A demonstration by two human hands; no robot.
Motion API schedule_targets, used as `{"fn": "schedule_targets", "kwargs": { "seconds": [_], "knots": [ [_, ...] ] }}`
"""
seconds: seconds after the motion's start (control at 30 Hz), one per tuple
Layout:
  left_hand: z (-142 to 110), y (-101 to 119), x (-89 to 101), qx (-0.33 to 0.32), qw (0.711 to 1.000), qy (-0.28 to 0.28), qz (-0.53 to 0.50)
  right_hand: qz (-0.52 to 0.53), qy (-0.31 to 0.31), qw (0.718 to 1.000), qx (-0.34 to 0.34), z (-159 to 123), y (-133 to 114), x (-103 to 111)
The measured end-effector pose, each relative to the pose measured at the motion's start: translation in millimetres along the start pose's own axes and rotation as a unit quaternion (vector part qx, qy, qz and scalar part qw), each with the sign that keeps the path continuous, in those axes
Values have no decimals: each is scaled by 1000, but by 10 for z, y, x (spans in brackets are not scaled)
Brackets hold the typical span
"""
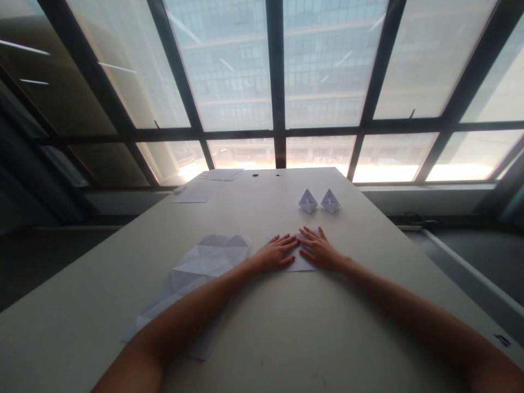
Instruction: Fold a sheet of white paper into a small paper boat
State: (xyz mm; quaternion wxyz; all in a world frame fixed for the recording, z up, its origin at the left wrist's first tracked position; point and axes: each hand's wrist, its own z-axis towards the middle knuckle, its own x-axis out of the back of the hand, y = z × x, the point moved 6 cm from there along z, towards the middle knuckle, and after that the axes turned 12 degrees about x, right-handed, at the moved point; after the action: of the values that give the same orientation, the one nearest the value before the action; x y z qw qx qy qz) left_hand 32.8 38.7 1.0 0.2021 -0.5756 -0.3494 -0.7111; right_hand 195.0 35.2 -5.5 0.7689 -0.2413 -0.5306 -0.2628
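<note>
A white sheet of paper (301, 265) lies on the table under both hands, which cover most of it. My left hand (276, 253) rests flat on its left part with the fingers stretched out. From the other side my right hand (318, 250) presses flat on the paper, fingers spread, its fingertips close to those of the left. Beyond the right hand stand two folded paper boats, a left one (308, 202) and a right one (329, 202). A large creased sheet of paper (208, 259) spreads out to the left, partly hidden by my left forearm.
Several flat sheets of paper (198, 191) lie at the far left of the white table (262, 327). Two small dark holes (255, 175) show near its far edge. Large windows with dark frames (278, 82) rise behind the table.
</note>
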Motion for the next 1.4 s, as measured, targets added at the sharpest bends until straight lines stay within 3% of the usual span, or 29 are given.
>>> {"fn": "schedule_targets", "kwargs": {
  "seconds": [0.23, 0.6, 1.4],
  "knots": [
    [5, -11, -20, 5, 1000, -10, 8, 31, -53, 997, -45, -16, 100, -104],
    [23, -39, -52, 11, 999, -30, 22, 53, -77, 994, -53, -5, 84, -71],
    [9, -20, -27, 23, 999, -40, 27, 62, -16, 996, -63, -11, 128, -22]
  ]
}}
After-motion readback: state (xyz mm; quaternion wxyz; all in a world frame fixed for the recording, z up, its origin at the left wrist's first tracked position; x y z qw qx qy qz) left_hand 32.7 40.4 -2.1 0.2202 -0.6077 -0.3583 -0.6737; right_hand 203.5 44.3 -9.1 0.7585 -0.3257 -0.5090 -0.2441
